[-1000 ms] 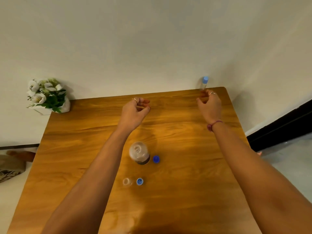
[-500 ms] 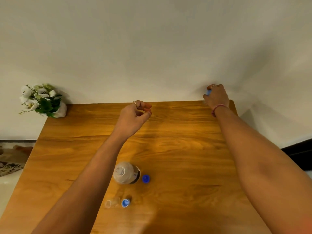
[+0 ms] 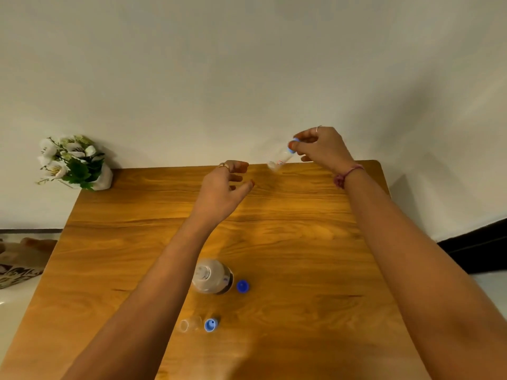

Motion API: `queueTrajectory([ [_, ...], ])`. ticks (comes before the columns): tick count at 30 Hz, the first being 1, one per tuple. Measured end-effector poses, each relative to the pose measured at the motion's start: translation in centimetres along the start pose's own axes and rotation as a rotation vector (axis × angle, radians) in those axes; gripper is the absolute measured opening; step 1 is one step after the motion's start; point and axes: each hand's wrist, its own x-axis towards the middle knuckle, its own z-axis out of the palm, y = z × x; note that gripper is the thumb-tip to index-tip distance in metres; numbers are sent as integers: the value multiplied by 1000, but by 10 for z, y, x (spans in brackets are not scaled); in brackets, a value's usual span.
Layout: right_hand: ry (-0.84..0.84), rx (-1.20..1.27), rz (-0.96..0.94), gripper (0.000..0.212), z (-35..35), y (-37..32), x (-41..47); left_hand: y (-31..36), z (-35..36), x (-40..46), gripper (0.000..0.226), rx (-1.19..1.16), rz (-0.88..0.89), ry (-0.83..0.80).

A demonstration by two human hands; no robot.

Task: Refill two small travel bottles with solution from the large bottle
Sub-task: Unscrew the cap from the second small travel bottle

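We held a small travel bottle [image 3: 280,158] in our right hand [image 3: 322,149], pinched at its blue cap [image 3: 293,145] between the thumb and fingertips, with the clear body hanging tilted down and to the left of that hand, above the far edge of the wooden table [image 3: 301,242]. Our left hand [image 3: 223,192] hovered over the table, just below and to the left of the held bottle, fingers loosely curled and gripping nothing; a ring [image 3: 223,165] sat on one of its fingers, and a pink wristband [image 3: 346,175] circled the right wrist. The large bottle [image 3: 212,276] stood uncapped on the table well nearer to us than either hand, beside the left forearm, and its dark blue cap [image 3: 242,286] lay just to its right. The second small travel bottle [image 3: 189,324] stood open, nearer still to us than the large bottle, with a light blue cap [image 3: 210,325] just beside it on its right. A white pot of artificial flowers [image 3: 74,163] stood at the far left corner of the table, well to the left of the left hand. We could not tell the liquid level in either small bottle.
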Motion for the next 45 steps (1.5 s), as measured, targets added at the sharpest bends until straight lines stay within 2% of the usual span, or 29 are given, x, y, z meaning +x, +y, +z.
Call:
queueTrajectory([
  [2, -71, 201, -23, 25, 5, -35, -22, 2, -10, -5, 57, 48, 43, 30],
  [4, -134, 262, -58, 24, 8, -65, -42, 6, -23, -11, 65, 75, 92, 59],
  [9, -152, 124, -159, 31, 22, -122, -86, 17, -70, -42, 60, 120, 190, 174],
  [15, -116, -82, -332, 28, 53, -169, -127, 14, -124, -84, 52, 33, 112, 184],
  [18, -194, -87, -459, 19, 66, -187, -145, 7, -146, -103, 45, -69, 89, 135],
  [21, -320, -123, -513, 25, 69, -207, -158, -1, -162, -118, 42, -148, 68, 123],
  [24, -486, -210, -476, 58, 66, -230, -169, -9, -175, -128, 47, -222, 35, 164],
  [25, -492, -239, -439, 72, 67, -238, -174, -12, -179, -131, 48, -245, 21, 174],
  [27, -392, -323, -374, 86, 75, -252, -183, -15, -185, -135, 50, -270, 14, 181],
  [28, -326, -374, -358, 83, 81, -257, -186, -16, -188, -138, 51, -274, 18, 183],
  [30, -236, -460, -392, 58, 91, -263, -189, -17, -191, -141, 51, -285, 23, 190],
  [32, -273, -472, -454, 35, 94, -267, -193, -20, -194, -146, 51, -296, 21, 198],
  [33, -336, -475, -457, 38, 92, -269, -196, -21, -195, -147, 52, -304, 19, 201],
  [34, -400, -469, -434, 50, 89, -271, -197, -22, -196, -149, 52, -315, 18, 203],
  [36, -433, -444, -357, 68, 90, -274, -201, -24, -199, -153, 51, -329, 29, 205],
  [38, -373, -442, -314, 62, 99, -274, -201, -25, -200, -156, 53, -336, 37, 205],
  [41, -383, -427, -391, 32, 104, -275, -201, -26, -200, -160, 56, -343, 44, 194],
  [43, -468, -406, -381, 48, 100, -278, -204, -29, -202, -163, 54, -349, 41, 192],
  [45, -470, -384, -327, 64, 99, -281, -207, -30, -203, -166, 52, -352, 47, 192],
])
